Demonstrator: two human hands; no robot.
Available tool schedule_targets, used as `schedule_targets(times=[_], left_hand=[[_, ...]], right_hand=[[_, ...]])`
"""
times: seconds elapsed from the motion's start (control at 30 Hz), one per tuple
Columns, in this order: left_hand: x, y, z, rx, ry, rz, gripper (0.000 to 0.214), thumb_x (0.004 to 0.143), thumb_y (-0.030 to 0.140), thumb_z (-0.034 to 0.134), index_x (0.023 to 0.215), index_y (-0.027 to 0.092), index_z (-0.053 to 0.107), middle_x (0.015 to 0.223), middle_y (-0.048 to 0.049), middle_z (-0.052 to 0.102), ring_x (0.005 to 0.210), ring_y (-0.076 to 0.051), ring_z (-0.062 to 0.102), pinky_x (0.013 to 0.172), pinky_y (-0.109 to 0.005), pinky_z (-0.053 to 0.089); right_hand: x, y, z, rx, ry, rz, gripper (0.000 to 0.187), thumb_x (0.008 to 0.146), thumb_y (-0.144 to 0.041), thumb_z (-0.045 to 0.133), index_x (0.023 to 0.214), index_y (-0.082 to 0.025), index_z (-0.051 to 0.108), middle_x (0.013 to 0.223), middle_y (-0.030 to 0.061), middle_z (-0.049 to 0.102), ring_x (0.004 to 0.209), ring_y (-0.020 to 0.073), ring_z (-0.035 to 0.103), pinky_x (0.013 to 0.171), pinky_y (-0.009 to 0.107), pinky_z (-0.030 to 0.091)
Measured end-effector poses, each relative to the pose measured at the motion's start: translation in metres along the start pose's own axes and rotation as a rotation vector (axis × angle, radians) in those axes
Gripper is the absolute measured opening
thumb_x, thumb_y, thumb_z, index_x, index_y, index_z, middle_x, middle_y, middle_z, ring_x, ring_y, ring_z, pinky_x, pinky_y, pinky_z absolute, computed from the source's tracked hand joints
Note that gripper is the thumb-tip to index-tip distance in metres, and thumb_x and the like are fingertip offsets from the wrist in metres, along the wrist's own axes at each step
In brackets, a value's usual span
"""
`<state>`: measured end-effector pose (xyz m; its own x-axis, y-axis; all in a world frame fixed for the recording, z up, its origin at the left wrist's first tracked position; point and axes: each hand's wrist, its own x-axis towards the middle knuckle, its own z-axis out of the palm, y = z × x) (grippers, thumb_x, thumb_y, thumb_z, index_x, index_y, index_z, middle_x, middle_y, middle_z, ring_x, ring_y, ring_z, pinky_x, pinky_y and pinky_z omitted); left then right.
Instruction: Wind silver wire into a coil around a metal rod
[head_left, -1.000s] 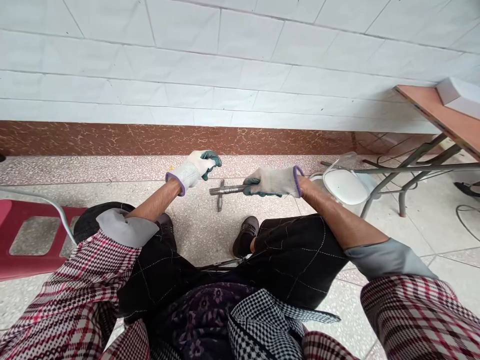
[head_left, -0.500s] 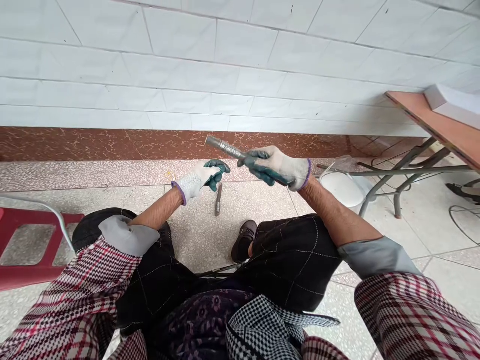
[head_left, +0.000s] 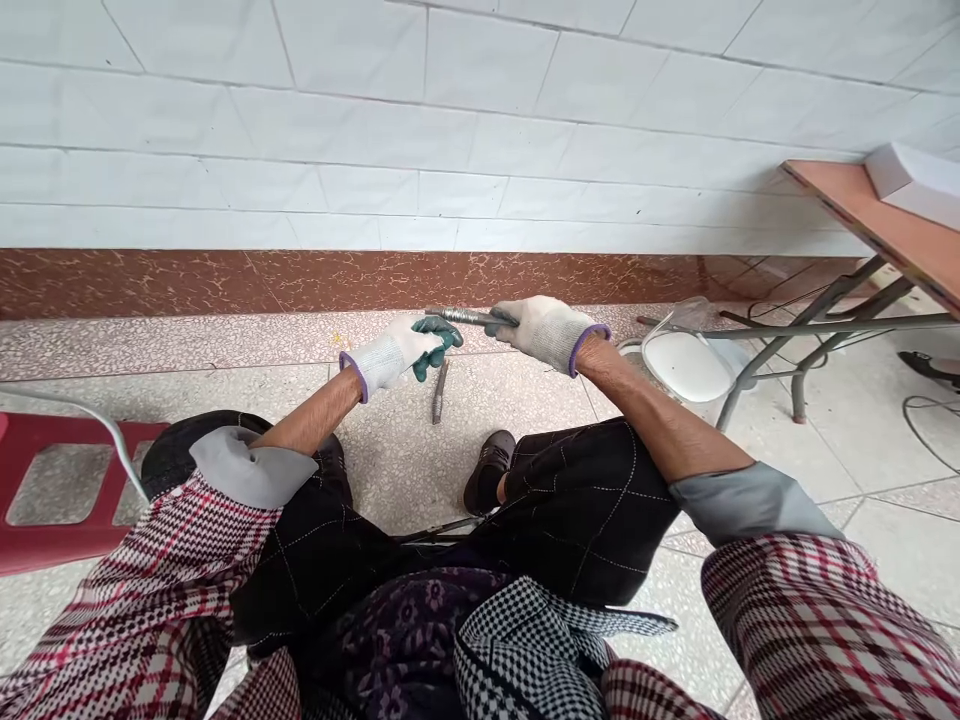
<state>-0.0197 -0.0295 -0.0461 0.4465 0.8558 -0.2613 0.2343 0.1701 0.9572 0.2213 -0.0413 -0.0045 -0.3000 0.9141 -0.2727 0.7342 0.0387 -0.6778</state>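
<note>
My right hand (head_left: 541, 328), in a white glove with a dark green palm, is wrapped round a metal rod (head_left: 463, 316). Silvery wire appears to be coiled round the rod, which points left and lies nearly level. Close below its far end is my left hand (head_left: 416, 350), gloved the same way, with fingers curled in. Whether it pinches anything, such as a wire end, I cannot make out. On the floor below the hands, between my feet, lies a second short metal rod (head_left: 439, 393) with a ridged or wrapped lower part.
A white tiled wall (head_left: 360, 130) with a brown skirting (head_left: 135, 282) rises ahead. To the right stand a brown-topped folding table (head_left: 862, 200) and a round white lid-like object (head_left: 686, 365). A red plastic stool (head_left: 67, 540) is at my left.
The rod in my right hand has swung from a tilt to nearly level, its far end dropping towards my left hand. My right hand has turned its back upward. My left hand barely moved.
</note>
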Motion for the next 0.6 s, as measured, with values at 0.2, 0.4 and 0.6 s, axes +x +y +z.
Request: schedule_targets(times=[0.2, 0.4, 0.6], left_hand=[[-0.003, 0.008, -0.003, -0.152, -0.084, 0.025, 0.018, 0.09, 0.011, 0.056, 0.094, 0.015, 0.073, 0.066, -0.003, 0.064, 0.048, -0.011, 0.052, 0.043, -0.024, 0.043], [0.004, -0.002, -0.005, -0.073, -0.068, 0.063, 0.023, 0.091, 0.006, 0.052, 0.095, 0.015, 0.073, 0.061, 0.0, 0.056, 0.047, -0.011, 0.049, 0.042, -0.023, 0.043], [-0.001, 0.01, -0.017, 0.132, 0.098, 0.043, 0.011, 0.089, 0.011, 0.063, 0.087, 0.015, 0.073, 0.061, -0.0016, 0.056, 0.055, -0.012, 0.051, 0.047, -0.025, 0.039]], right_hand=[[0.001, -0.021, -0.005, -0.071, 0.215, -0.031, 0.018, 0.094, -0.031, 0.065, 0.083, -0.018, 0.067, 0.064, -0.0003, 0.052, 0.051, 0.0102, 0.043, 0.043, 0.025, 0.031], [-0.014, -0.033, 0.001, 0.429, 0.09, -0.012, 0.027, 0.089, -0.038, 0.069, 0.097, -0.013, 0.07, 0.057, -0.0046, 0.047, 0.04, 0.0068, 0.037, 0.03, 0.021, 0.03], [-0.025, -0.022, 0.002, 0.379, -0.179, -0.036, 0.039, 0.088, -0.048, 0.071, 0.101, -0.012, 0.072, 0.058, -0.0035, 0.053, 0.039, 0.0078, 0.042, 0.032, 0.021, 0.034]])
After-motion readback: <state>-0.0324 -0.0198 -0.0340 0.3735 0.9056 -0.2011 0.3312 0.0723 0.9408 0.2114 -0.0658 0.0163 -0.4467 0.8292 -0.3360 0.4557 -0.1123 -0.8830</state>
